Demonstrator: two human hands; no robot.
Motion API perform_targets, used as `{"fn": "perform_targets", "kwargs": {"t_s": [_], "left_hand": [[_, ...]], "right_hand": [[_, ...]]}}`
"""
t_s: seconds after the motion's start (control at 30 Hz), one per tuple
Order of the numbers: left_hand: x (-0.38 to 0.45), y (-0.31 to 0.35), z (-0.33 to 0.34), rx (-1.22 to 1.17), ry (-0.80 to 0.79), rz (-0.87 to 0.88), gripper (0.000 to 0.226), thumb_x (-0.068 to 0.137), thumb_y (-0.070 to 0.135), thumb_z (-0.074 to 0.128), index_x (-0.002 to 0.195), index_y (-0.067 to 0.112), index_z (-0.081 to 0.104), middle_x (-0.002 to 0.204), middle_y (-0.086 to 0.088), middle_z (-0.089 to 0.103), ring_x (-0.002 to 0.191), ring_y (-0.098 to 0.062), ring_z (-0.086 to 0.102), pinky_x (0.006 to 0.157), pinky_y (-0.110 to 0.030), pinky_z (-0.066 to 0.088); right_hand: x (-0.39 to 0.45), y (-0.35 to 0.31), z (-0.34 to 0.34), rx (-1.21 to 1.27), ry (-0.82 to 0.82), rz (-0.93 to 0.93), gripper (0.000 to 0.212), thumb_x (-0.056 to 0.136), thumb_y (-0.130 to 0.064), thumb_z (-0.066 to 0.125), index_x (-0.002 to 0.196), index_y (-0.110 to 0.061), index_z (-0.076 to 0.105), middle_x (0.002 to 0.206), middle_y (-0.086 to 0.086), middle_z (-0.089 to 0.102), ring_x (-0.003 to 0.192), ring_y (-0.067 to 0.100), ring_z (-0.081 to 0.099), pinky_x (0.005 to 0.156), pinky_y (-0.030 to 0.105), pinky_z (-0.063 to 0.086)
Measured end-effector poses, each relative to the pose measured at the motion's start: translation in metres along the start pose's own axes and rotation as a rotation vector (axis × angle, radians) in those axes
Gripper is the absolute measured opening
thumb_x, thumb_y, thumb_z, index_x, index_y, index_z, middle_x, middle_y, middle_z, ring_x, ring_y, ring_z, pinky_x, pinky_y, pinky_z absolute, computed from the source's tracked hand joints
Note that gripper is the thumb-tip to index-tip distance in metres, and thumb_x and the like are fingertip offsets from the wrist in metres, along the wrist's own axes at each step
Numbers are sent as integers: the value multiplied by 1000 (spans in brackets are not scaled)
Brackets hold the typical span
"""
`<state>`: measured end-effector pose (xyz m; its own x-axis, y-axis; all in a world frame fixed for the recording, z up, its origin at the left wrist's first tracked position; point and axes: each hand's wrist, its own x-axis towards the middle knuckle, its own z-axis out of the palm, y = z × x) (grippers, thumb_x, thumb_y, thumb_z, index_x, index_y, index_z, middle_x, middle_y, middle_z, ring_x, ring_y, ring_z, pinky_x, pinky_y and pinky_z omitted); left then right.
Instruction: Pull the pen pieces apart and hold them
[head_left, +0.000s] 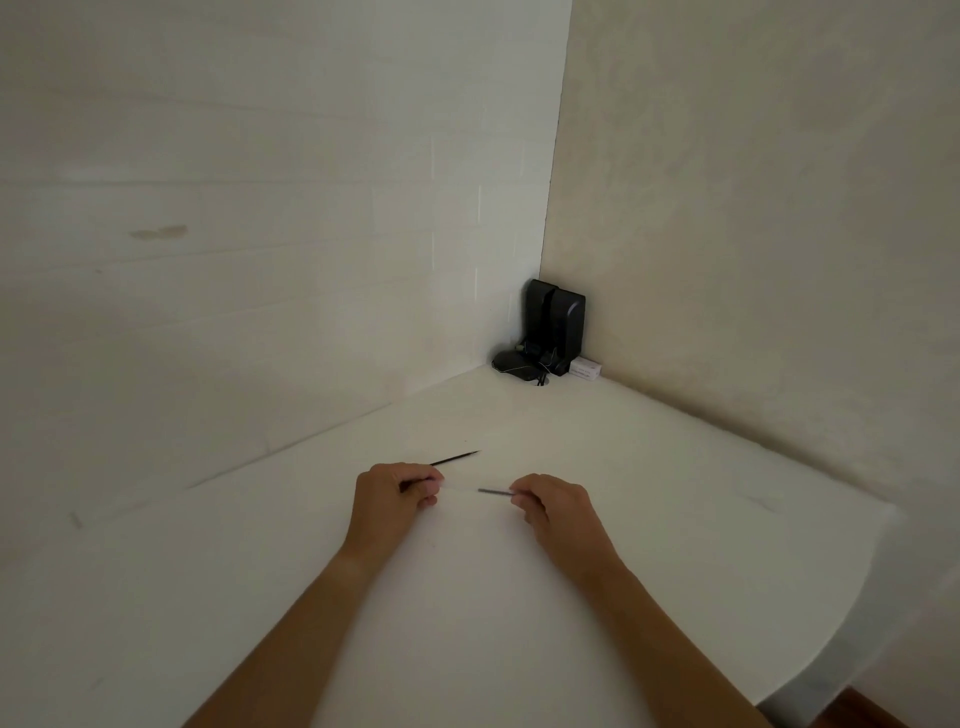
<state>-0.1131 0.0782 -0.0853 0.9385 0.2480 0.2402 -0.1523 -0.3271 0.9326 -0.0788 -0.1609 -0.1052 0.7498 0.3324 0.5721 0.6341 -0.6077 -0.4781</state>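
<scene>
Both of my hands hover low over a white table (467, 623). My left hand (392, 499) has its fingers curled round a thin clear tube (460, 487), perhaps a pen barrel, with a dark bit showing under the fingers. My right hand (553, 501) pinches a thin dark rod (493, 491), which points left toward the open end of the tube. A second thin dark stick (454, 458) lies loose on the table just beyond my left hand.
A black device (553, 325) with a cable stands in the far corner where two pale walls meet. A small white box (586, 369) lies beside it. The table's rounded edge (883, 597) runs down the right side.
</scene>
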Motion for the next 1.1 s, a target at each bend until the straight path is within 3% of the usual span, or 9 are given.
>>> {"fn": "perform_targets", "kwargs": {"t_s": [0.17,0.27,0.4,0.5,0.6,0.73,0.83,0.97,1.1], "left_hand": [[-7,7,11,107,68,162,17,82,1,76,89,16,82,88,6,79,84,-3,70,75,-5,47],[-9,8,20,242,110,255,18,84,7,76,93,22,79,91,10,77,81,-8,67,75,-19,51],[-8,2,22,343,104,250,19,79,5,77,88,23,78,87,6,70,76,-13,64,71,-26,52],[-5,-3,18,345,70,223,21,76,1,80,85,20,80,83,2,71,71,-10,66,72,-27,55],[-2,-11,17,358,59,219,21,78,-4,76,88,14,81,86,-3,76,81,-15,70,80,-32,57],[2,-17,20,404,84,241,27,81,-11,68,88,11,82,87,-7,76,84,-21,70,81,-37,56],[1,-16,22,417,90,231,26,82,-10,67,88,11,82,88,-8,75,84,-21,69,82,-34,55],[-1,-11,21,426,79,203,20,84,-6,69,91,9,80,90,-10,74,87,-24,68,85,-35,54],[-8,3,10,427,47,149,22,85,3,73,106,10,74,96,-11,69,85,-21,66,92,-42,54]], "right_hand": [[1,-4,2,-167,112,45,4,94,-12,63,94,-16,65,92,-1,66,81,20,59,68,36,51],[2,-6,1,-294,186,53,5,87,-11,71,86,-15,68,97,1,61,84,21,53,65,34,48],[2,-3,4,-294,87,101,3,88,-9,70,86,-10,67,84,-1,52,71,18,50,53,34,49],[2,9,13,-323,1,121,5,91,-11,62,87,-8,63,84,-2,49,74,18,47,59,32,44],[5,18,19,-277,-22,162,11,94,-15,56,94,-6,62,87,-4,48,80,15,44,63,26,36],[6,15,18,-248,-15,148,7,93,-11,58,93,-10,65,88,-4,50,77,8,44,63,21,41],[5,11,18,-322,-16,87,9,87,1,61,87,-8,62,87,-1,50,78,17,46,63,34,49],[7,10,18,-357,-19,86,16,84,5,64,92,-8,64,89,2,53,78,22,52,60,39,52],[2,-5,3,-264,8,96,17,88,-3,66,104,-10,65,99,5,59,85,27,61,67,41,54]]}}
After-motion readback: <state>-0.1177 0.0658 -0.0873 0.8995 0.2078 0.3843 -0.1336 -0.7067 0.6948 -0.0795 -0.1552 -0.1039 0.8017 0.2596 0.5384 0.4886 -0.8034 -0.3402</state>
